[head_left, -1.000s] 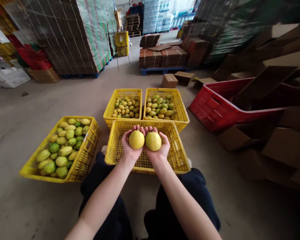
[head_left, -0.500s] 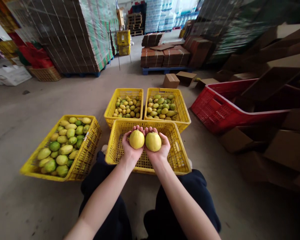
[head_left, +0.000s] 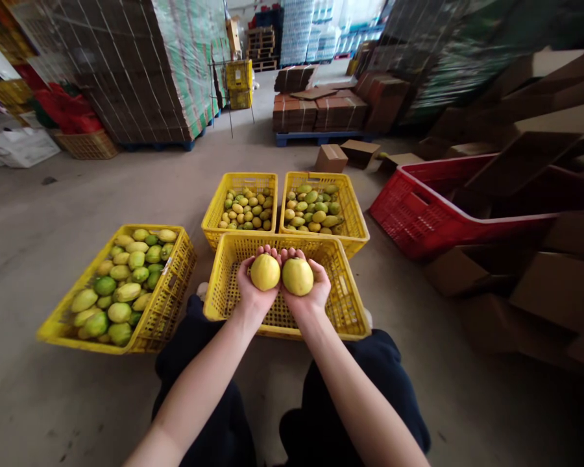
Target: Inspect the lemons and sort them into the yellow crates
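We've our L hand (head_left: pixel 254 298) cupped palm-up w/ a yellow fruit (head_left: pixel 265 272) & our R hand (head_left: pixel 311 301) likewise w/ a greener fruit (head_left: pixel 298 276), side by side over the near crate (head_left: pixel 344 288), the fruit-filled side crate (head_left: pixel 169 301) lying off left, nearer our L hand.

A warehouse (head_left: pixel 126 188), with wrapped pallet stacks (head_left: pixel 121 71) and flattened cartons (head_left: pixel 318 110) (plus yellow fruit crates (head_left: pixel 353 243)).
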Motion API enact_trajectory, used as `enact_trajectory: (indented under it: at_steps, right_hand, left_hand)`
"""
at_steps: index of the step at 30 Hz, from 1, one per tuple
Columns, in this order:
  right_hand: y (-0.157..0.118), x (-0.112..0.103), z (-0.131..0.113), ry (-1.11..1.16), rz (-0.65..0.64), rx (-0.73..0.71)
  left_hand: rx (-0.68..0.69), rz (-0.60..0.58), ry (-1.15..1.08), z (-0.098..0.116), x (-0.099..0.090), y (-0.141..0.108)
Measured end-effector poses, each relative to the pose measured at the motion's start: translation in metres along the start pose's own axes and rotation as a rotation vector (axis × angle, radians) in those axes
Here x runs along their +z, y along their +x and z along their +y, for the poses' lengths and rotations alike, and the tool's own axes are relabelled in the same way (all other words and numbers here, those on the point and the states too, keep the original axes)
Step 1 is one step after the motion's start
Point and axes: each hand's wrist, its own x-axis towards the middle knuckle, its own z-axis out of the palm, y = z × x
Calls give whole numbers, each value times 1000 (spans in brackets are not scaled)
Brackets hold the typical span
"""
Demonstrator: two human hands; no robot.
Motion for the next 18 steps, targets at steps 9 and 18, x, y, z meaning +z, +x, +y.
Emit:
enact_trajectory:
  at_steps: [9,18]
  right_hand:
    - [8,-18,-9,-171,-52,-28]
    - [10,-89,20,-1746,-225,-71]
  left_hand:
    - [-40,25,-35,5,2,0]
    - [-10,62,-121,48,16,-5]
